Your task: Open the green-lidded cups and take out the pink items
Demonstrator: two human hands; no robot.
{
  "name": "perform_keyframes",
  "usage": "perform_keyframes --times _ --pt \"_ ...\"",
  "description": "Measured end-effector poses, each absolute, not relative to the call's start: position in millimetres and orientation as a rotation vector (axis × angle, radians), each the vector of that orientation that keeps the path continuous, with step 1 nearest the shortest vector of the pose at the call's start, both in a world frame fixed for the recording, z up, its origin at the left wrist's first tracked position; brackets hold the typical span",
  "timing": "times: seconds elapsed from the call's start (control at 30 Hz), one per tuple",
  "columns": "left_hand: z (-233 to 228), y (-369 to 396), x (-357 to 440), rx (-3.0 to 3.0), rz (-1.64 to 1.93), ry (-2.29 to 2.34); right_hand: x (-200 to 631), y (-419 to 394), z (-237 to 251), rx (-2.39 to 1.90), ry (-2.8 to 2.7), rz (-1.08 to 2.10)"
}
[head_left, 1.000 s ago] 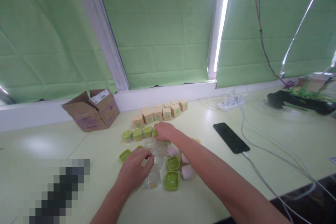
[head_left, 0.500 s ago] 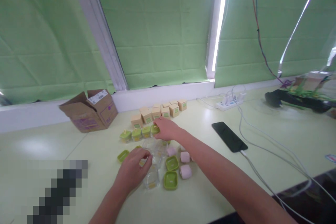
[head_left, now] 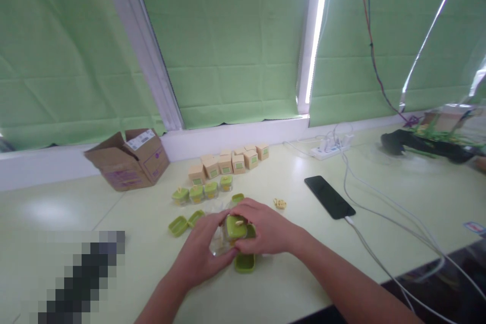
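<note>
Now gripping a green-lidded clear container (head_left: 235, 231) between the left hand (head_left: 199, 253) and right hand (head_left: 270, 228), holding it near green square pieces (head_left: 245, 263) on the counter (head_left: 148, 223)!

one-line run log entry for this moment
left hand: holding green-lidded container | right hand: holding same container | beyond: row of lidded containers, small boxes | right: black phone
</note>
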State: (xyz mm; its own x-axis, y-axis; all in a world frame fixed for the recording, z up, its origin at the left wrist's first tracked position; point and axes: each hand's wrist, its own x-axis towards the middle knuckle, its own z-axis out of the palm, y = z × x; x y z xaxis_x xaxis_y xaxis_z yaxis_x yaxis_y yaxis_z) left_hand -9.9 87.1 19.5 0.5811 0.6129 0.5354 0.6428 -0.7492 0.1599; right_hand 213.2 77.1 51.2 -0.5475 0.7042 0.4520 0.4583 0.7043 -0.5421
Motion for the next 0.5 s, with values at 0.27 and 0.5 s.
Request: perform_keyframes --times 0.27,0.5 --pt "15.6 87.8 -9.7 -2.767 -0.980 -1.083 213.6 75.4 39.1 -0.720 -2.240 0.440" --pt "20.7 87.3 -7.8 -2.773 -1.004 -1.086 208.8 77.6 37.7 -0.657 -2.123 0.347"
